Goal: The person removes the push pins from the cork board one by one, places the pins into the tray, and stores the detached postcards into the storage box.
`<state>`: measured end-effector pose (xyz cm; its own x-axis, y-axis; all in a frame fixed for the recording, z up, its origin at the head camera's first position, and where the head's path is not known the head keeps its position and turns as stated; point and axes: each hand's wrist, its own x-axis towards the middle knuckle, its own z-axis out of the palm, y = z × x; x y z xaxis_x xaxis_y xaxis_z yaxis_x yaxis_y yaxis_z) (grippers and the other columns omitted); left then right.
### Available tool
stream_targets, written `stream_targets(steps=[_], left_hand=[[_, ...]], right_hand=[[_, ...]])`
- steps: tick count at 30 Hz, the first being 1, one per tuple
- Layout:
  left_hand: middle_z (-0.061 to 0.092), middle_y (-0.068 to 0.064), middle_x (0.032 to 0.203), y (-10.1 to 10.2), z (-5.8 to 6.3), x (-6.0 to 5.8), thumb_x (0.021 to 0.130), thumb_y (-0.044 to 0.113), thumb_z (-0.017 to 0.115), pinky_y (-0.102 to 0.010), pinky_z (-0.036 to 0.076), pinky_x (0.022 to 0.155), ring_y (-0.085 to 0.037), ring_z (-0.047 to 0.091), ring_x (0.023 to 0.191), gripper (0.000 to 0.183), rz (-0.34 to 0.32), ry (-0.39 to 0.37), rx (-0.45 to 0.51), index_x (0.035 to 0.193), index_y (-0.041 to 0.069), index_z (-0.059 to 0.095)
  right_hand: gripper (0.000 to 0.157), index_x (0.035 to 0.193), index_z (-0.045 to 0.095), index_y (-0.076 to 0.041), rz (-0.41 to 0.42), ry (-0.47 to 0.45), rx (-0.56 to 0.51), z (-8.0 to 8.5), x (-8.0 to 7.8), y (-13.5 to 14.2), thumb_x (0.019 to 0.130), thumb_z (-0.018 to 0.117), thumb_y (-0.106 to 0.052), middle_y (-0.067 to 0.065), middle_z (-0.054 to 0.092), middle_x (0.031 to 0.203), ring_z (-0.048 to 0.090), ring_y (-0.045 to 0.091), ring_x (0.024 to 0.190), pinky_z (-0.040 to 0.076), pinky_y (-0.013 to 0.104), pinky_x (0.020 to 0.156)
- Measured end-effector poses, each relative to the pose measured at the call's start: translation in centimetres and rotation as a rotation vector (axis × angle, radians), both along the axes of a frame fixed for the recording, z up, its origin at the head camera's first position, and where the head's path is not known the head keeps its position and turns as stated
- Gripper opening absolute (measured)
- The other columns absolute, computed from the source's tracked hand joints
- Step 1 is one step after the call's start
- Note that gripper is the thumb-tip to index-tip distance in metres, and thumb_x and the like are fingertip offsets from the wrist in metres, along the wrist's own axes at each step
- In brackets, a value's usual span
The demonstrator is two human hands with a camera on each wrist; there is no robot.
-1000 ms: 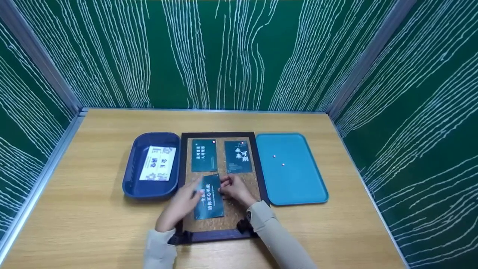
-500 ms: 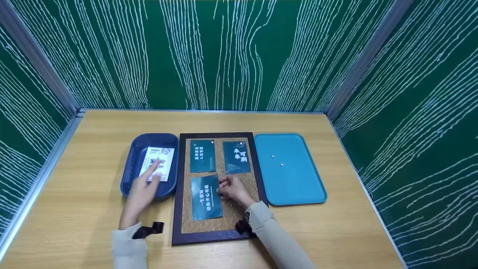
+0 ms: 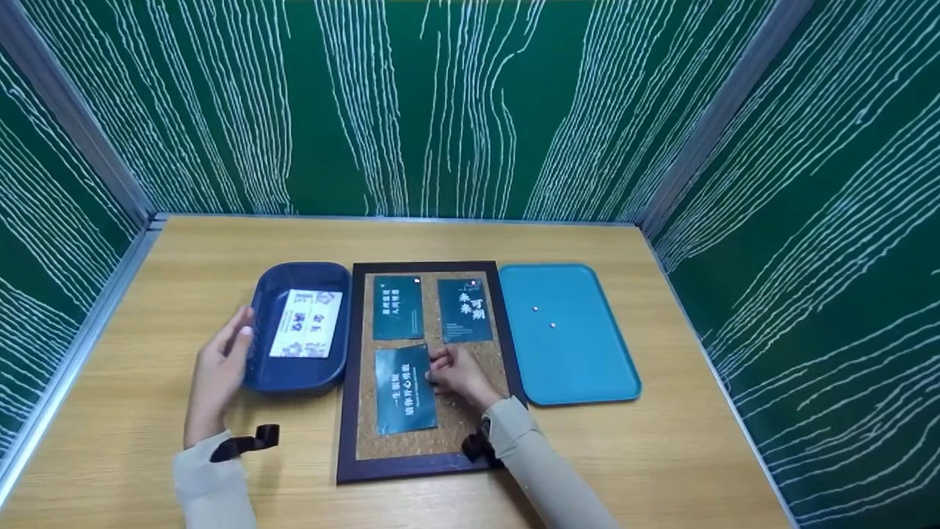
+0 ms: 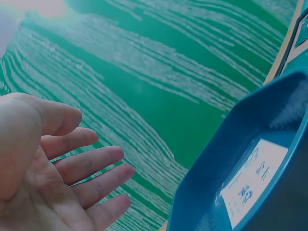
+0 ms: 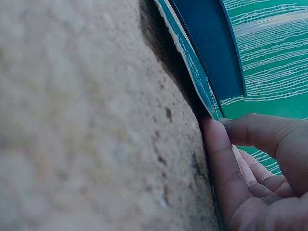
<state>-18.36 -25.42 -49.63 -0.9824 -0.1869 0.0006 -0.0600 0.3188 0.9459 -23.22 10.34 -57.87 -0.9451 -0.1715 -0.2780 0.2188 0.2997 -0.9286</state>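
Observation:
My right hand pinches the right edge of a green card with white lettering, between thumb and forefinger. That card lies over the lower part of the framed corkboard. In the right wrist view, the card's edge stands slightly off the cork surface. My left hand is beside the left wall of a dark blue bin. Its fingers are loosely spread and hold nothing. Inside the bin is a white printed card.
Two more green cards, one upper left and one upper right, are on the corkboard, each with a small pin near its top right. The turquoise tray right of the board bears two small pins. Green patterned panels enclose the table.
My left hand has left the green card, passed over the bin and moved to its left side. My right hand keeps its pinch on the card in the same place.

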Motion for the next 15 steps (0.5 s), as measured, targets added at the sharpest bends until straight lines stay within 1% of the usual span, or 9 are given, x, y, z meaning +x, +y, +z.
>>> stream_targets(steps=[3, 8, 12, 15], left_hand=[[0.029, -0.01, 0.156, -1.1, -0.5, -0.1, 0.106, 0.034, 0.036, -0.043, 0.022, 0.115, -0.027, 0.024, 0.143, 0.055, 0.011, -0.037, 0.033, 0.154, 0.011, 0.025], [0.022, -0.009, 0.158, -2.5, -1.7, -0.2, 0.105, 0.041, 0.035, -0.041, 0.017, 0.116, -0.027, 0.019, 0.145, 0.06, 0.01, -0.088, 0.105, 0.155, 0.01, 0.02], [0.017, -0.008, 0.159, -3.0, -2.7, -0.6, 0.104, 0.042, 0.035, -0.037, 0.017, 0.116, -0.025, 0.016, 0.145, 0.062, 0.013, -0.127, 0.194, 0.155, 0.011, 0.017], [0.013, -0.007, 0.16, -3.2, -3.5, -0.9, 0.105, 0.038, 0.036, -0.032, 0.018, 0.115, -0.023, 0.015, 0.146, 0.062, 0.027, -0.133, 0.307, 0.156, 0.01, 0.015]], right_hand=[[0.03, 0.111, 0.06, 0.002, 0.005, -0.006, 0.002, 0.0, 0.0, -0.1, 0.082, 0.07, 0.003, 0.009, 0.063, 0.087, 0.064, 0.018, 0.07, 0.058, 0.031, 0.058], [0.028, 0.111, 0.059, 0.002, -0.001, -0.028, 0.013, 0.0, -0.1, -0.1, 0.085, 0.069, 0.002, 0.01, 0.063, 0.088, 0.065, 0.018, 0.07, 0.057, 0.031, 0.058], [0.028, 0.111, 0.059, 0.001, -0.011, -0.04, 0.029, 0.1, -0.1, -0.2, 0.085, 0.069, 0.001, 0.01, 0.063, 0.089, 0.065, 0.019, 0.07, 0.057, 0.031, 0.058], [0.029, 0.111, 0.06, 0.0, -0.013, -0.037, 0.036, 0.1, -0.1, -0.2, 0.085, 0.07, 0.001, 0.01, 0.063, 0.09, 0.065, 0.02, 0.07, 0.058, 0.031, 0.058]])
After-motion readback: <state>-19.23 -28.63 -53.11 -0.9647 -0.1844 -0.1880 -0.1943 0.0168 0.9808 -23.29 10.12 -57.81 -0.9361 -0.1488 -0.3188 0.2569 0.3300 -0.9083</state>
